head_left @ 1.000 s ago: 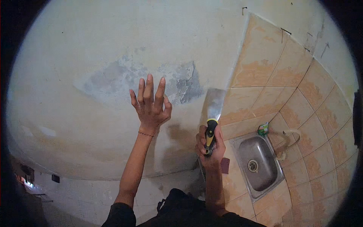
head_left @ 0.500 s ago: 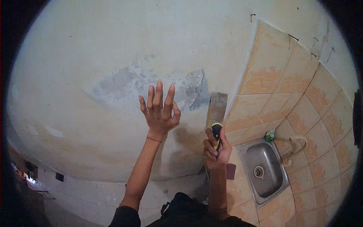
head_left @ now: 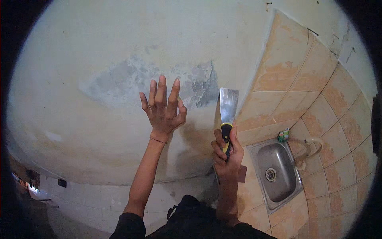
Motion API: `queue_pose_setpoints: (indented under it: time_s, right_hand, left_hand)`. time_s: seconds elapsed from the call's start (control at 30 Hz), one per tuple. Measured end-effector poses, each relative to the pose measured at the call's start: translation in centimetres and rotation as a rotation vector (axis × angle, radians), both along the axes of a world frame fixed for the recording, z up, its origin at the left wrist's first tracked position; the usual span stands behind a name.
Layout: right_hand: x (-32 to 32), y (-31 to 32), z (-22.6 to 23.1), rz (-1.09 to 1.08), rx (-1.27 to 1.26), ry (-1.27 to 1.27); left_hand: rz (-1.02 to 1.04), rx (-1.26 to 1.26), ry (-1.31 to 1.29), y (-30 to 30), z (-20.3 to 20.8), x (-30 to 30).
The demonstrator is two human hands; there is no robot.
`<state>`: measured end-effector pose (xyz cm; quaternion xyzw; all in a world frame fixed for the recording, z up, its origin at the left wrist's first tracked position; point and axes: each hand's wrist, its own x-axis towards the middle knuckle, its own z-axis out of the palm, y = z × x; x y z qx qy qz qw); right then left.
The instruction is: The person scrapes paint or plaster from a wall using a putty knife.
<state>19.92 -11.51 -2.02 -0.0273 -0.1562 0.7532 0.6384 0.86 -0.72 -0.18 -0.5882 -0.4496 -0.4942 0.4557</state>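
My left hand (head_left: 164, 109) is open, its fingers spread upward in front of the wall; from this view I cannot tell whether it touches. Behind those fingertips, a grey patch of bare, peeled plaster (head_left: 119, 79) runs across the pale wall (head_left: 79, 131), with a ragged flaking edge at its right end. My right hand (head_left: 229, 153) is closed round the black and yellow handle of a putty knife (head_left: 229, 104). The wide metal blade points up, just right of the patch's flaking edge.
Orange-cream tiles (head_left: 284, 71) cover the wall at right. Below them a steel sink (head_left: 274, 167) is set in a tiled counter (head_left: 252, 217), with a tap (head_left: 316, 147) and a small green packet (head_left: 283, 135) beside it. A brown-red piece (head_left: 242, 174) lies near my right wrist. Nails (head_left: 312, 32) stick out high up.
The putty knife's blade has tilted and now catches the light, its face brighter. My left hand has shifted slightly left and up, still spread. The whole view has moved a little.
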Motion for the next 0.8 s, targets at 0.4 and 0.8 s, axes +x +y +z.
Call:
queue_pose_setpoints:
  time_s: [0.4,0.8]
  right_hand:
    - [0.1,-0.1,1.1,-0.047,0.030,-0.126]
    - [0.2,-0.4,0.6,0.010,0.037,0.039]
  left_hand:
    - [0.006,0.022,0.013,0.2,0.3,-0.1]
    - [-0.011,0.015,0.011,0.0,0.2,0.1]
